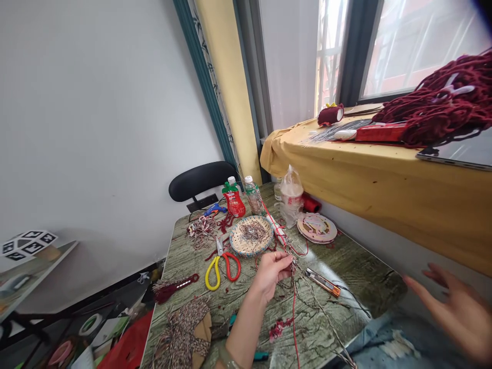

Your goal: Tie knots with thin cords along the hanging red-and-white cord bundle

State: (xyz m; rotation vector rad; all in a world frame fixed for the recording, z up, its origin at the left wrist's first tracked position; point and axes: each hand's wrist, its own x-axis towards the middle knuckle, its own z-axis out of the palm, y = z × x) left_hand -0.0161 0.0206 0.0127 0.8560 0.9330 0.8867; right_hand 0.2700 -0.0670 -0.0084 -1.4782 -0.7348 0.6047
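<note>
My left hand (271,274) is closed in a pinch on a mottled yarn cord (317,300) over the middle of the table. A thin red cord (294,320) hangs from the same pinch and another red stretch runs up toward the bottles. The exact knot under the fingertips is too small to make out. Off the table's right edge, my right hand (455,310) is raised and slightly blurred, its fingers apart and nothing visible in them. Between the hands lies an orange utility knife (323,283). Left of my left hand rest scissors (222,269) with yellow and red handles.
A woven basket (234,246) holds yarn scraps. Behind it stand a red pouch (235,204) and a bottle (252,197). Mottled yarn wound on cardboard (186,328) lies front left. A yellow-covered ledge (346,169) bears dark red cord (449,102). A chair (202,180) stands at the far end.
</note>
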